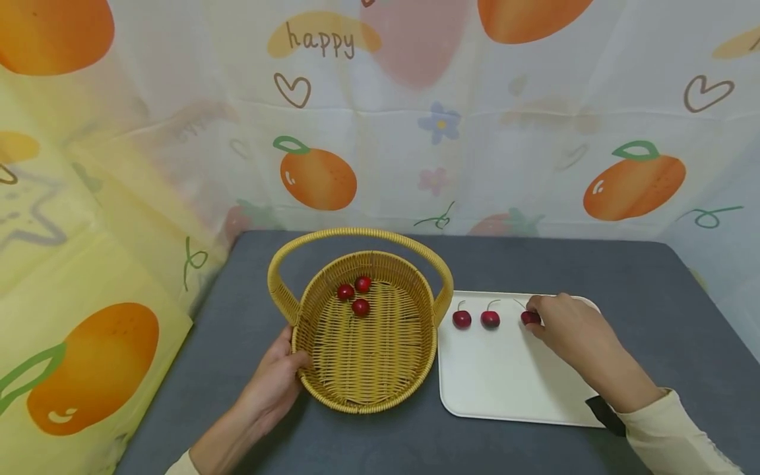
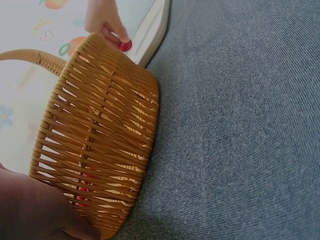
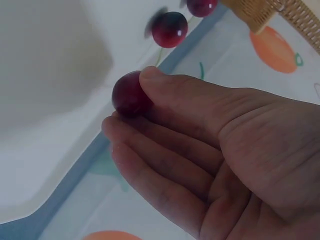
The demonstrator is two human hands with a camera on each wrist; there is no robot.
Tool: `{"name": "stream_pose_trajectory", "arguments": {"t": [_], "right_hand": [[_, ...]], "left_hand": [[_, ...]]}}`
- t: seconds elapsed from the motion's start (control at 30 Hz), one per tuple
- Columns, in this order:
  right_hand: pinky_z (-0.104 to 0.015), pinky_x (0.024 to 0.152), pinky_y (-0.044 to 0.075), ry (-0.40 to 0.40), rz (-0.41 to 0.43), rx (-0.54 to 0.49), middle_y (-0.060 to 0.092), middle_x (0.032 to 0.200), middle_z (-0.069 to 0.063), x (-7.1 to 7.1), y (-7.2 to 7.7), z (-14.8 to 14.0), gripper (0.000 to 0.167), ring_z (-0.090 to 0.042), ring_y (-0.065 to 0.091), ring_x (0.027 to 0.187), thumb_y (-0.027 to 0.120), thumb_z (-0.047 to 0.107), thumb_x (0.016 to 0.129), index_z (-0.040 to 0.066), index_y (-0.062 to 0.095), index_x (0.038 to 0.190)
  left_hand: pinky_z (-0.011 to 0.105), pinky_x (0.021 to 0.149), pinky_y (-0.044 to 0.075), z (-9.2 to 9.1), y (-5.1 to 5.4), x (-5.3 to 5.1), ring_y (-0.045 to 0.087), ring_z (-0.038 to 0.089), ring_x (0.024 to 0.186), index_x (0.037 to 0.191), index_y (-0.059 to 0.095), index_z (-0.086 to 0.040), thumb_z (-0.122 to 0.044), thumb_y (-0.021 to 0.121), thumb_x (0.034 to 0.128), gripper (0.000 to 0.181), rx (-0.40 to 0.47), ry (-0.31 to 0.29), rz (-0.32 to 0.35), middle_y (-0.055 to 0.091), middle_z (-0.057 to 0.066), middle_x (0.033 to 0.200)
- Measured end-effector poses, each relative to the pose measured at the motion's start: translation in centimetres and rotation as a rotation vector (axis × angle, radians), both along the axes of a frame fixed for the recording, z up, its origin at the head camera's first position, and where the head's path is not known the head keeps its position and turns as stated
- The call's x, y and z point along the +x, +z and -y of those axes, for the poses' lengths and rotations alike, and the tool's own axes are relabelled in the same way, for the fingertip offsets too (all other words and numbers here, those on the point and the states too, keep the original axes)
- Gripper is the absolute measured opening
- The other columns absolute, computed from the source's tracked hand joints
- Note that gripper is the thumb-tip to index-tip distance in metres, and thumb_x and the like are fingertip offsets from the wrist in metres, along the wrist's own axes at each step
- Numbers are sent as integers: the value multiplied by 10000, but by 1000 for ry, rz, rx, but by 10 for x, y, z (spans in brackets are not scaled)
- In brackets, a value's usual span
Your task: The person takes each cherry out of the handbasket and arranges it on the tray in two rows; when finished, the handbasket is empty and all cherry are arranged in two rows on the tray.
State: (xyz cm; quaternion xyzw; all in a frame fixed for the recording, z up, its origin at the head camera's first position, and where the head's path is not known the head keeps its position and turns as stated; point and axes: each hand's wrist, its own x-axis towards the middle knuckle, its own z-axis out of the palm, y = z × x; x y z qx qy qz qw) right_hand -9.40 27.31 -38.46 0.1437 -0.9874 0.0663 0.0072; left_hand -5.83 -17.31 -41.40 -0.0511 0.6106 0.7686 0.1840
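Note:
Between thumb and fingers my right hand (image 1: pixel 572 330) pinches a dark red cherry (image 3: pixel 131 95) over the white tray (image 1: pixel 510 389). Two more cherries with stems, one at the tray's left (image 1: pixel 462 319) and one beside it (image 1: pixel 490 319), lie in a row near the far edge. My left hand (image 1: pixel 279 373) grips the near left rim of a round yellow wicker basket (image 1: pixel 368 356), thumb over the rim. Inside the basket, three cherries (image 1: pixel 360 307) sit close together toward the far left. In the left wrist view the basket's woven side (image 2: pixel 100 120) hides most of its contents.
The basket's arched handle (image 1: pixel 359 232) stands upright. Basket and tray lie side by side on a grey cloth-covered table (image 1: pixel 237 297). A fruit-print curtain (image 1: pixel 380 165) hangs behind. A black piece (image 1: pixel 605 415) shows by the right wrist at the tray's near right corner.

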Motion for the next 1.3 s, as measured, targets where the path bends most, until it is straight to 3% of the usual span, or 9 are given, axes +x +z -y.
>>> {"name": "stream_pose_trajectory", "arguments": {"t": [0.37,0.77,1.3], "right_hand": [[-375,614,483,-13,67,15,618,745,5,-4,-7,0,195,-185,537,668,886,46,801,37,752,942],[-359,595,457,-23,81,11,596,722,18,-6,-11,-3,181,-176,515,649,892,78,809,59,737,900],[-426,635,515,-45,125,10,696,809,-37,-8,-9,-6,263,-210,592,699,872,97,820,-5,764,1038]], "left_hand": [[484,1268,107,1,-1,0,109,252,1576,1678,22,-63,144,416,896,899,-6,1,0,123,127,1731],[483,1270,108,2,-2,-1,99,250,1580,1685,-8,-78,134,417,911,908,3,-8,14,99,117,1740],[484,1269,116,2,-3,-1,105,252,1581,1685,-2,-79,140,413,906,909,13,-9,5,106,118,1738]]}}
